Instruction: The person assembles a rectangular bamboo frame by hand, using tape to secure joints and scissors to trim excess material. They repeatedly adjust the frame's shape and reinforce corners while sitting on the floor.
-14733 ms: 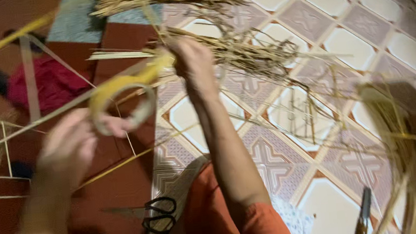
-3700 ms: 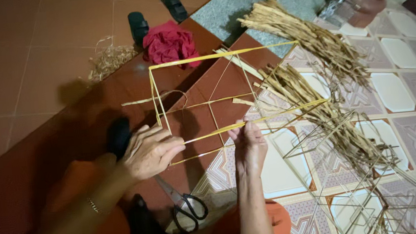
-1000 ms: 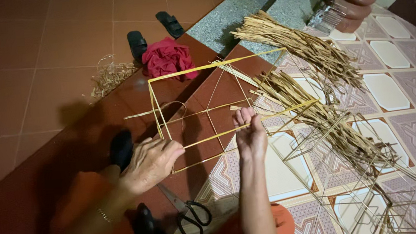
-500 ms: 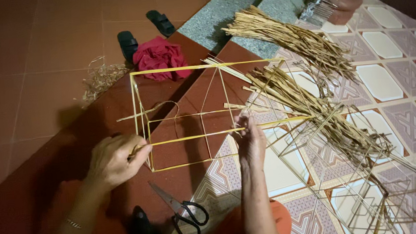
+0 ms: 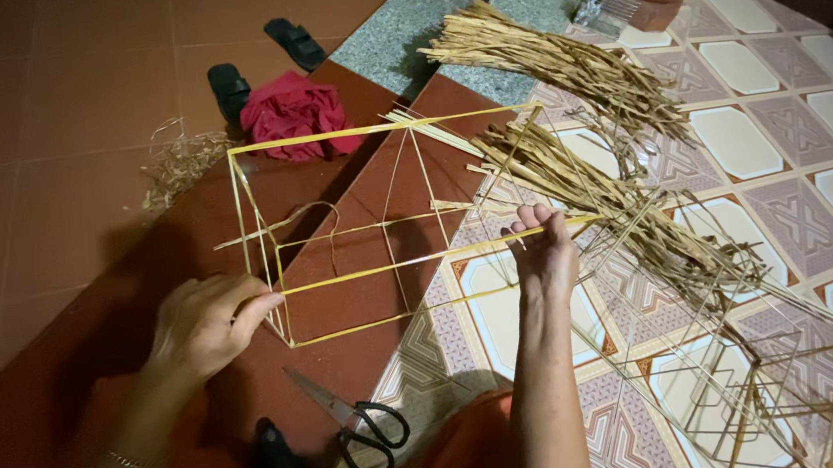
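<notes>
The left hand (image 5: 206, 325) and right hand (image 5: 545, 253) each pinched an end of the yellow stick frame (image 5: 356, 231) above the floor; its box shape stood joined; loose straw (image 5: 591, 163) lay unused beside it.

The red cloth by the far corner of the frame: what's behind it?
Behind the red cloth lie two black sandals on the tiled floor. The cloth covers the near end of one sandal; whatever lies under the cloth is hidden.
</notes>
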